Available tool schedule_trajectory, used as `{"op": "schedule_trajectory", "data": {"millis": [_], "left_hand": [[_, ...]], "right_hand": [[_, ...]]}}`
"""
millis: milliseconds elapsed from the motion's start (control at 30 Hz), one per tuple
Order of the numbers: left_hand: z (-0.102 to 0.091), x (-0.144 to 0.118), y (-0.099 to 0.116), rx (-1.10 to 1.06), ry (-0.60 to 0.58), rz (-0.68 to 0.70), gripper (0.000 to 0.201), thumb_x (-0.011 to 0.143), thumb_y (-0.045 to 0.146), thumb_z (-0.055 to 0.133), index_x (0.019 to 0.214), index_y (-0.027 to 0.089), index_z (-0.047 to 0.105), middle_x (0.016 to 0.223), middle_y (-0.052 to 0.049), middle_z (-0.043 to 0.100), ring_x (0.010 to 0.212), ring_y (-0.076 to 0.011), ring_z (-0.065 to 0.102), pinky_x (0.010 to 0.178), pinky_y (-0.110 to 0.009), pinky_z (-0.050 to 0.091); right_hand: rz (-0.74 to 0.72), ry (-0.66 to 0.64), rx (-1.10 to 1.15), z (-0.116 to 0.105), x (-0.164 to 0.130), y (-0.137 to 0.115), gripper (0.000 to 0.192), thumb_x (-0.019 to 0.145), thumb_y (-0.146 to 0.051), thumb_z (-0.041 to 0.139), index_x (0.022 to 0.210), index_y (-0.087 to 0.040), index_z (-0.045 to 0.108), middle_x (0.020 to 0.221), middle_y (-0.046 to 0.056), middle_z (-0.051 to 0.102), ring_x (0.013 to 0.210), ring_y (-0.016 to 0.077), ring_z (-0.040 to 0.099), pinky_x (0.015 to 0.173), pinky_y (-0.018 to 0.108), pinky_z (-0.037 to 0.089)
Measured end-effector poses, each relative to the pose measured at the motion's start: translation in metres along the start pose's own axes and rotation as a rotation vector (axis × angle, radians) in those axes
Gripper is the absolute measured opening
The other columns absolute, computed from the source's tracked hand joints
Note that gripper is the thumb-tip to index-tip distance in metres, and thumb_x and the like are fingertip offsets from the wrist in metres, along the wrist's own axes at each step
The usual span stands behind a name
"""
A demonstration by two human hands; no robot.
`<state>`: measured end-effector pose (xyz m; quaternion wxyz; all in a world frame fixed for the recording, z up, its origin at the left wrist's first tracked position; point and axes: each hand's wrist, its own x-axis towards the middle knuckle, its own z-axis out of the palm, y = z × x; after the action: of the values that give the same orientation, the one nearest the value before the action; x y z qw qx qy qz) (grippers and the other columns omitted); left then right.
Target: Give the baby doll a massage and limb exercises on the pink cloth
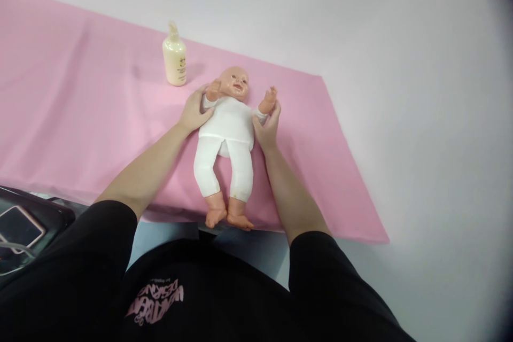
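Note:
A baby doll [227,128] in white top and leggings lies on its back on a pink cloth [80,117], head away from me, bare feet at the cloth's near edge. My left hand [195,111] grips the doll's upper side under one raised arm. My right hand [267,127] holds the other side, fingers against the other raised arm. Both doll arms point upward.
A cream pump bottle [175,59] stands upright on the cloth just behind and left of the doll's head. A dark tray with a phone [20,227] sits at the near left. White table surface [420,117] extends to the right of the cloth.

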<state>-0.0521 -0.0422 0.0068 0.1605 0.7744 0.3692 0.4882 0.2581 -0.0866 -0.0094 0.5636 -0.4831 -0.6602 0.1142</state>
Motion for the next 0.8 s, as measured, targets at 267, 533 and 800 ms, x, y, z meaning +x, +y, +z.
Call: {"op": "schedule_trajectory", "data": {"millis": [267, 533, 800], "left_hand": [[0.007, -0.002, -0.003, 0.036, 0.038, -0.025, 0.062, 0.098, 0.074, 0.073, 0.132, 0.021, 0.071, 0.132, -0.017, 0.079, 0.135, -0.0391, 0.074, 0.126, -0.059, 0.054], [0.006, 0.002, -0.01, -0.062, 0.028, -0.048, 0.09, 0.102, 0.085, 0.061, 0.161, 0.017, 0.053, 0.165, -0.026, 0.063, 0.163, -0.0416, 0.056, 0.139, -0.06, 0.041], [0.01, 0.0, -0.03, -0.107, 0.007, -0.177, 0.094, 0.109, 0.073, 0.055, 0.181, 0.017, 0.028, 0.177, -0.026, 0.051, 0.173, -0.0425, 0.041, 0.144, -0.062, 0.03]], "right_hand": [[-0.055, 0.041, 0.066, 0.003, -0.005, 0.019, 0.078, 0.095, -0.078, 0.067, 0.155, -0.031, 0.055, 0.149, 0.016, 0.067, 0.143, 0.0384, 0.067, 0.13, 0.073, 0.05], [-0.098, -0.055, 0.03, 0.007, 0.001, 0.016, 0.09, 0.106, -0.08, 0.046, 0.18, -0.032, 0.027, 0.186, 0.012, 0.038, 0.176, 0.035, 0.038, 0.144, 0.07, 0.036], [0.002, -0.102, -0.107, 0.002, 0.005, 0.02, 0.086, 0.112, -0.078, 0.03, 0.185, -0.035, 0.013, 0.188, 0.009, 0.034, 0.18, 0.0366, 0.029, 0.145, 0.073, 0.029]]}}
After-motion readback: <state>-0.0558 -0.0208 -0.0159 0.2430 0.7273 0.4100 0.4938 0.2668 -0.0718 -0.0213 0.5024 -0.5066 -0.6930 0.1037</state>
